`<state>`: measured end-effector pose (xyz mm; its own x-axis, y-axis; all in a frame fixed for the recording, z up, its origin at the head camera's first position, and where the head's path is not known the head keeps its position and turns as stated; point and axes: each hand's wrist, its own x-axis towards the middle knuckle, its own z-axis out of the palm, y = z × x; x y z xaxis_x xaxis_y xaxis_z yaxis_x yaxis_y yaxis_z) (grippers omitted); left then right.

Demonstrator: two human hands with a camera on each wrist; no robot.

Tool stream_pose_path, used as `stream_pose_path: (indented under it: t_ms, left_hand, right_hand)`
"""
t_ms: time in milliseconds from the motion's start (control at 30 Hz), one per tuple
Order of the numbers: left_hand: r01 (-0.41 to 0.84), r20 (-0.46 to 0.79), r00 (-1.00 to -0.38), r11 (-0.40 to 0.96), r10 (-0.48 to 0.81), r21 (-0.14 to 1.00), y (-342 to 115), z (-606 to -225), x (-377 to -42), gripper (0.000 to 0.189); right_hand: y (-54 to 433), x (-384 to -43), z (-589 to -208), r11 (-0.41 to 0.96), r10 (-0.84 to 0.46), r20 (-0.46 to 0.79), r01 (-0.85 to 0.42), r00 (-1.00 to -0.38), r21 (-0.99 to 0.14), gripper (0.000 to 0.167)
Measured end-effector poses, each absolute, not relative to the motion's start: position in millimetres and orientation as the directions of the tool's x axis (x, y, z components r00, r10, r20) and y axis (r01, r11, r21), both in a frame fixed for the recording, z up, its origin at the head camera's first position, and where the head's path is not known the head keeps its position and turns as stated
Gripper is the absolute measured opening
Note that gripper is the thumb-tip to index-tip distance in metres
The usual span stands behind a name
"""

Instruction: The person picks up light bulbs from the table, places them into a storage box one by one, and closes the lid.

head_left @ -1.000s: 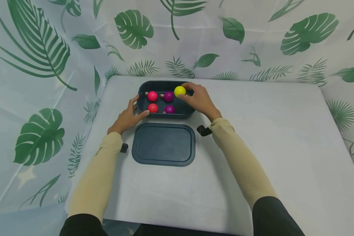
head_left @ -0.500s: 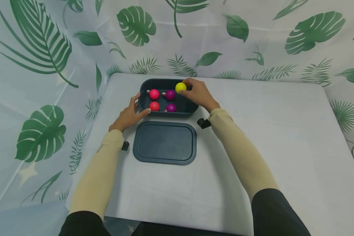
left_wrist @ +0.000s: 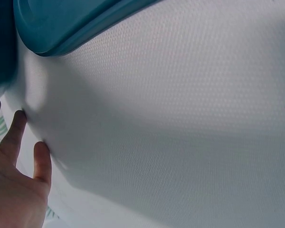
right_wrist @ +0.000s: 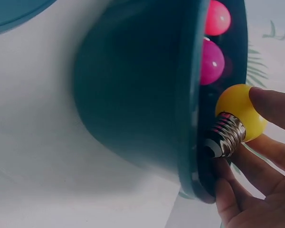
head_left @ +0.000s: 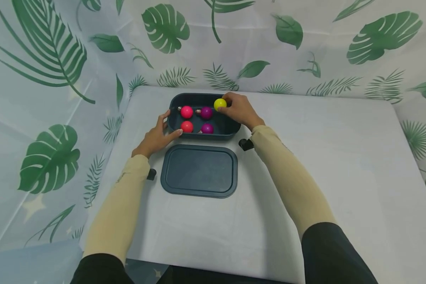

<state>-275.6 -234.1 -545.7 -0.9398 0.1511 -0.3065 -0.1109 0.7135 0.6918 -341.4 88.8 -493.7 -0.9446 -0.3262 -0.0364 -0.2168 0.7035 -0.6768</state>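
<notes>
The right hand (head_left: 238, 107) has its fingers drawn in just to the globe of the yellow light bulb (right_wrist: 247, 107), pinching it over the dark blue box's (head_left: 227, 124) right end — a light grip should suffice, with the screw base (right_wrist: 225, 135) clear of the rim. The left hand (head_left: 155, 139), fingers spread and grasping nothing, touches the box's left corner and could steady it lightly; the purple bulbs (head_left: 206, 113), left of the right fingers, call for careful, unhurried movement — no knocking.

White table (head_left: 340, 169) — pale, green-leaf-printed backdrop (head_left: 234, 47) behind it and along its left side
</notes>
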Motion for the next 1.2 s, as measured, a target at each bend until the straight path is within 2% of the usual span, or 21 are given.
stream_pose_path:
  t_ms: [133, 433, 933, 1200]
  left_hand:
    - [-0.111, -0.31, -0.938, 0.715, 0.154, 0.69, -234.7, -547.7, -277.0, 0.101]
    - [-0.11, -0.304, -0.941, 0.719, 0.147, 0.687, -234.5, -548.1, -277.0, 0.101]
    - [-0.114, -0.304, -0.943, 0.72, 0.139, 0.684, -232.7, -547.1, -277.3, 0.1]
    - [-0.118, -0.311, -0.94, 0.721, 0.141, 0.683, -235.2, -547.6, -277.7, 0.102]
  right_hand:
    - [85.5, -344.4, -497.1, 0.737, -0.337, -0.035, -0.24, -0.941, -0.632, 0.046]
    - [78.9, -345.3, -505.6, 0.849, -0.35, -0.037, -0.3, -0.936, -0.435, 0.047]
    - [71.8, -344.8, -516.2, 0.912, -0.34, -0.038, -0.32, -0.94, -0.255, 0.048]
    - [67.5, -344.6, -519.9, 0.924, -0.328, -0.04, -0.312, -0.944, -0.219, 0.048]
